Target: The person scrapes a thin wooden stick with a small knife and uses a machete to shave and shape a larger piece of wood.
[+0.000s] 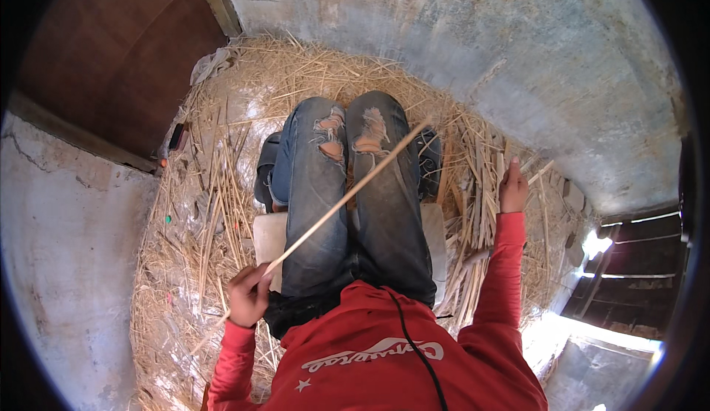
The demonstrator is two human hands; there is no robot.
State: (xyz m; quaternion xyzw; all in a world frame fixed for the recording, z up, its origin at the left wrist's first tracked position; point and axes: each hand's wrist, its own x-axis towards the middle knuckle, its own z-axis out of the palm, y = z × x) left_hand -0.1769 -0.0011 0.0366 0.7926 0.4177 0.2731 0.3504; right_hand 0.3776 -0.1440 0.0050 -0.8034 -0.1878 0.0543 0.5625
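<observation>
My left hand (249, 296) is closed around the lower part of a long thin pale cane (347, 198). The cane slants up to the right across my thighs, and its far tip ends beyond my right knee. A short tail of it seems to run down past my left hand. Out to the right, my right hand (512, 187) is over a heap of split stalks (477, 189), with one finger stretched out and nothing visible in it. Whether it touches the stalks I cannot tell.
I sit on a low pale seat (271, 235) in torn jeans. Straw (296, 67) and loose stalks (214, 204) cover the floor. A stained wall (473, 34) stands ahead, with a brown door panel (126, 48) at the far left. A small dark object (177, 136) lies near the door.
</observation>
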